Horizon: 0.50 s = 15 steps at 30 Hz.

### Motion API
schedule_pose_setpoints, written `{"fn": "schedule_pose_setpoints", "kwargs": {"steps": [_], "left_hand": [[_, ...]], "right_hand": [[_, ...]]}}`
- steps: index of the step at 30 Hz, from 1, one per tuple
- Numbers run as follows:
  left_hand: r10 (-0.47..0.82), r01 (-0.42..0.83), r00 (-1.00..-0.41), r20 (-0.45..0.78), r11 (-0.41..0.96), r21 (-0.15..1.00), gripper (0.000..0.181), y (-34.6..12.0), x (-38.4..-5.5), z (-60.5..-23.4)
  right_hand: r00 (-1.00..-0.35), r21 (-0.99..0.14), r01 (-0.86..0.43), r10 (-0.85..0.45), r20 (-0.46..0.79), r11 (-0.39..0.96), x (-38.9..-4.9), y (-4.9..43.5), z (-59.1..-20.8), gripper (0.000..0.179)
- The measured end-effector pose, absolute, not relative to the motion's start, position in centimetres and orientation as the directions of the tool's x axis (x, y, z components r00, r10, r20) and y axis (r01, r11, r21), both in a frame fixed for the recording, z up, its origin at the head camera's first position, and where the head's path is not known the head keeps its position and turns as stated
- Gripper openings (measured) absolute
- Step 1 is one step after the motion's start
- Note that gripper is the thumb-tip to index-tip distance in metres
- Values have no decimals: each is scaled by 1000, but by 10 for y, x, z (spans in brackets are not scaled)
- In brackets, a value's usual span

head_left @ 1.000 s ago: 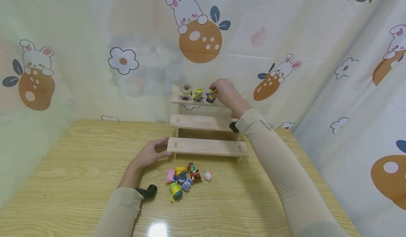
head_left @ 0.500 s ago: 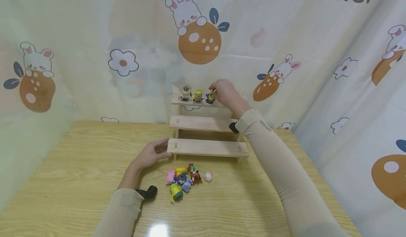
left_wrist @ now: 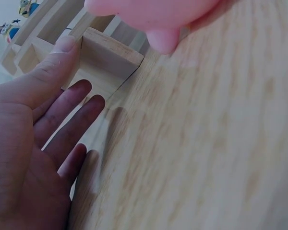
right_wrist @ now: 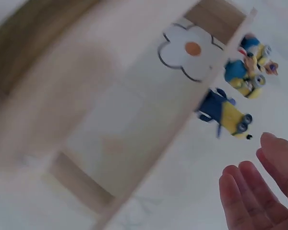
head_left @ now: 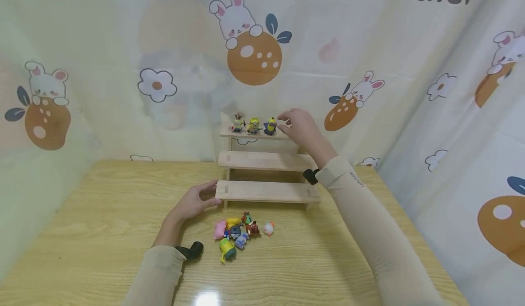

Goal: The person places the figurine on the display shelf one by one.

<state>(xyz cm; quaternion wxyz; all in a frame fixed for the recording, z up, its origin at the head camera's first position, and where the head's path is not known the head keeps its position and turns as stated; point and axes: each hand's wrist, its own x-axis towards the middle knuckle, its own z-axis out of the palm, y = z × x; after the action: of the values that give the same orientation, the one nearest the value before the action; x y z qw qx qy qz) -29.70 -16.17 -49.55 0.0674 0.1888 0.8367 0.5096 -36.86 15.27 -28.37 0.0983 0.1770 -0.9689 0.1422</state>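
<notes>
Three small yellow minion figures stand in a row on the top step of a three-tier wooden stand (head_left: 266, 191). The leftmost minion (head_left: 238, 124) wears a crown, and the middle minion (head_left: 254, 125) stands beside it. Just right of the caped minion (head_left: 270, 126) is my right hand (head_left: 301, 128), fingers apart and nothing between them; the right wrist view shows a gap between fingertips and figure. My left hand (head_left: 196, 200) is at the left end of the lowest step, thumb and fingers spread around that corner. In the left wrist view its fingers are loosely extended near the wooden leg (left_wrist: 110, 52).
In front of the stand lies a cluster of small toys: a pink pig-like figure (head_left: 220, 229), a yellow-green figure (head_left: 227, 249), a blue-grey figure (head_left: 241, 240), a red-brown figure (head_left: 252, 228) and others. A white round toy (head_left: 268, 228) sits slightly apart. A patterned curtain (head_left: 184, 114) hangs behind.
My right hand has let go of the caped minion and drawn back to the right, leaving it standing on the top step. The left hand stays at the stand's corner.
</notes>
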Motion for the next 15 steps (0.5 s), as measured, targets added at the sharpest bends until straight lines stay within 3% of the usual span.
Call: {"fn": "schedule_pose_setpoints", "kwargs": {"steps": [15], "left_hand": [[383,248,-919,93,378,892,76,-157,-293,-497]], "right_hand": [[-922,-408,-367,-271,275,836,-311,192,-379,26]]}}
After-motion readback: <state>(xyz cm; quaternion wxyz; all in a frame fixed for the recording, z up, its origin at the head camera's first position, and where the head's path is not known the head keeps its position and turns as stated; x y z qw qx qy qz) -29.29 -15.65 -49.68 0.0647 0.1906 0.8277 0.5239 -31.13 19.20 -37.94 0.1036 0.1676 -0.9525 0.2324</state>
